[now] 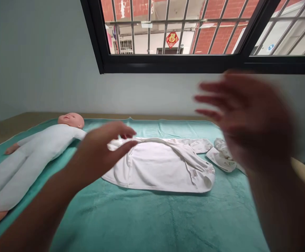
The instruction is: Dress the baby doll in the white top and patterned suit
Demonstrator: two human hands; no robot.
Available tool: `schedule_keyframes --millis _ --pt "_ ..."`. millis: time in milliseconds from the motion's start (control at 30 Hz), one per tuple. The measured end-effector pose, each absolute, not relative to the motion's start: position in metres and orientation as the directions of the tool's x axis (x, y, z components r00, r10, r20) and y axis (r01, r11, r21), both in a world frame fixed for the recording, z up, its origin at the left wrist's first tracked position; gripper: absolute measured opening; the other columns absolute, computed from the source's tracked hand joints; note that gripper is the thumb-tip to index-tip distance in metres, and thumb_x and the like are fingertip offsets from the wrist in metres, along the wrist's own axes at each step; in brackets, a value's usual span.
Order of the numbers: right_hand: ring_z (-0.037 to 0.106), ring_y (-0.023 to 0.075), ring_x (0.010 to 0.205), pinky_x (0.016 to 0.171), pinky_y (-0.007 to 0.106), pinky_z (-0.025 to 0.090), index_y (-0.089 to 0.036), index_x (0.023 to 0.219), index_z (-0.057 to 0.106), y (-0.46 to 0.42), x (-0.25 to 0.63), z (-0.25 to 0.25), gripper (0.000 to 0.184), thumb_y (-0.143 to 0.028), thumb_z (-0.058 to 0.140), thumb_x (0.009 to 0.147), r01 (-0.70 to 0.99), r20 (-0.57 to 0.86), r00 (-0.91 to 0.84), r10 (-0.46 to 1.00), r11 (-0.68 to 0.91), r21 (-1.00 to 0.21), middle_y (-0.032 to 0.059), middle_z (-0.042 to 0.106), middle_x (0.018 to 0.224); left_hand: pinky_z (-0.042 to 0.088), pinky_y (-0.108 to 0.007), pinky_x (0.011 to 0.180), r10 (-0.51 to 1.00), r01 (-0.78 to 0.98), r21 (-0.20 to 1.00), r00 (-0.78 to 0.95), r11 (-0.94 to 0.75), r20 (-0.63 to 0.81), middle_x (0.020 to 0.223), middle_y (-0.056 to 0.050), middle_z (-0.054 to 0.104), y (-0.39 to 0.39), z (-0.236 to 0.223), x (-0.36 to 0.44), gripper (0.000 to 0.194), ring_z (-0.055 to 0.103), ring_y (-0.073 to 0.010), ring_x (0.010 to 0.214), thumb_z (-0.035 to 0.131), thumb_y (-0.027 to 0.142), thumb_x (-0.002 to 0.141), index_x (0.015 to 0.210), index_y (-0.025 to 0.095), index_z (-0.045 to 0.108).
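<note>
A white baby garment lies spread on the green towel, with one printed sleeve stretched out at its upper right. My left hand hovers over the garment's left end, thumb and fingers apart, holding nothing. Blurred by motion, my right hand is raised at the right with its fingers spread and nothing in them. Below and left of it sits a bunched white printed cloth, partly hidden by my right wrist.
A baby doll in white lies along the towel's left side, head toward the wall. Behind the table's wooden edge stands a pale wall with a dark-framed, barred window.
</note>
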State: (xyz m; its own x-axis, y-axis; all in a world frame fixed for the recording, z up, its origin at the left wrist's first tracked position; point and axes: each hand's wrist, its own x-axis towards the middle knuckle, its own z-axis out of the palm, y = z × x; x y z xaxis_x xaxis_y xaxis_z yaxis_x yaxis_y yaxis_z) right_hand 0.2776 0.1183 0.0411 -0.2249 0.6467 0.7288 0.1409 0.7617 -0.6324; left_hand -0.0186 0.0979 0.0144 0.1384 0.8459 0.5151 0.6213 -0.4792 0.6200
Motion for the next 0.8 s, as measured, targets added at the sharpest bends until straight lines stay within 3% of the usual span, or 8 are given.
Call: schedule_keyframes --millis 67,100,167,233,300,433,633,800 --pt "0.058 0.0235 0.114 0.094 0.042 0.051 -0.033 0.125 0.054 0.137 0.271 0.018 0.044 -0.041 0.069 0.084 0.283 0.703 -0.273 0.657 0.753 -0.594 0.0019 0.062 0.123 0.049 -0.031 0.068 0.873 0.749 0.449 0.41 -0.488 0.264 0.082 0.002 0.069 0.1 0.0 -0.002 0.017 0.062 -0.0196 0.075 0.065 0.043 0.079 0.085 0.027 0.069" --pt "0.06 0.024 0.11 0.092 0.044 0.052 -0.03 0.123 0.056 0.151 0.271 0.001 0.038 -0.036 0.065 0.087 0.406 0.658 -0.313 0.685 0.722 -0.56 0.0038 0.063 0.12 0.048 -0.029 0.067 0.864 0.762 0.424 0.489 -0.49 0.118 0.087 0.002 0.07 0.101 -0.01 0.006 0.018 0.063 -0.0186 0.076 0.065 0.042 0.08 0.091 0.028 0.068" --pt "0.06 0.0261 0.108 0.09 0.044 0.05 -0.027 0.122 0.057 0.179 0.276 -0.04 0.035 -0.03 0.062 0.088 0.655 0.519 -0.379 0.766 0.618 -0.434 0.0064 0.062 0.122 0.047 -0.027 0.067 0.784 0.725 0.41 0.62 -0.554 -0.037 0.099 0.003 0.069 0.101 -0.032 0.019 0.031 0.063 -0.0182 0.083 0.071 0.043 0.077 0.104 0.03 0.064" --pt "0.058 0.0285 0.11 0.091 0.043 0.048 -0.025 0.119 0.061 0.203 0.288 -0.079 0.033 -0.023 0.062 0.086 0.789 0.39 -0.399 0.83 0.528 -0.315 0.0097 0.062 0.123 0.044 -0.027 0.064 0.73 0.707 0.333 0.679 -0.624 -0.075 0.099 0.001 0.067 0.099 -0.052 0.029 0.035 0.062 -0.0182 0.081 0.072 0.044 0.075 0.103 0.028 0.061" --pt "0.057 0.029 0.109 0.091 0.041 0.046 -0.022 0.112 0.064 0.217 0.301 -0.108 0.027 -0.021 0.062 0.085 0.85 0.307 -0.373 0.876 0.455 -0.265 0.0109 0.064 0.119 0.04 -0.027 0.059 0.709 0.707 0.238 0.699 -0.666 -0.093 0.093 0.0 0.065 0.098 -0.065 0.035 0.027 0.06 -0.0179 0.075 0.069 0.042 0.077 0.094 0.024 0.06" --pt "0.057 0.0261 0.105 0.09 0.036 0.044 -0.022 0.106 0.066 0.224 0.315 -0.133 0.021 -0.029 0.057 0.088 0.881 0.292 -0.254 0.922 0.345 -0.323 0.0083 0.066 0.111 0.035 -0.028 0.054 0.688 0.7 0.155 0.714 -0.697 -0.128 0.085 -0.002 0.061 0.097 -0.074 0.041 0.016 0.057 -0.0178 0.07 0.059 0.037 0.082 0.08 0.021 0.055" --pt "0.057 0.0236 0.102 0.088 0.033 0.042 -0.023 0.099 0.067 0.226 0.316 -0.136 0.018 -0.03 0.054 0.089 0.856 0.337 -0.202 0.92 0.333 -0.395 0.0056 0.068 0.106 0.036 -0.028 0.052 0.702 0.715 0.173 0.699 -0.678 -0.135 0.09 -0.002 0.06 0.098 -0.08 0.043 0.019 0.057 -0.0153 0.066 0.048 0.039 0.09 0.085 0.021 0.053" --pt "0.058 0.0232 0.1 0.088 0.033 0.043 -0.022 0.098 0.067 0.228 0.319 -0.137 0.019 -0.031 0.051 0.09 0.823 0.337 -0.184 0.923 0.333 -0.461 0.0057 0.069 0.103 0.035 -0.027 0.052 0.693 0.704 0.172 0.709 -0.689 -0.129 0.083 -0.001 0.061 0.094 -0.077 0.045 0.023 0.055 -0.0137 0.062 0.037 0.03 0.094 0.078 0.021 0.051"
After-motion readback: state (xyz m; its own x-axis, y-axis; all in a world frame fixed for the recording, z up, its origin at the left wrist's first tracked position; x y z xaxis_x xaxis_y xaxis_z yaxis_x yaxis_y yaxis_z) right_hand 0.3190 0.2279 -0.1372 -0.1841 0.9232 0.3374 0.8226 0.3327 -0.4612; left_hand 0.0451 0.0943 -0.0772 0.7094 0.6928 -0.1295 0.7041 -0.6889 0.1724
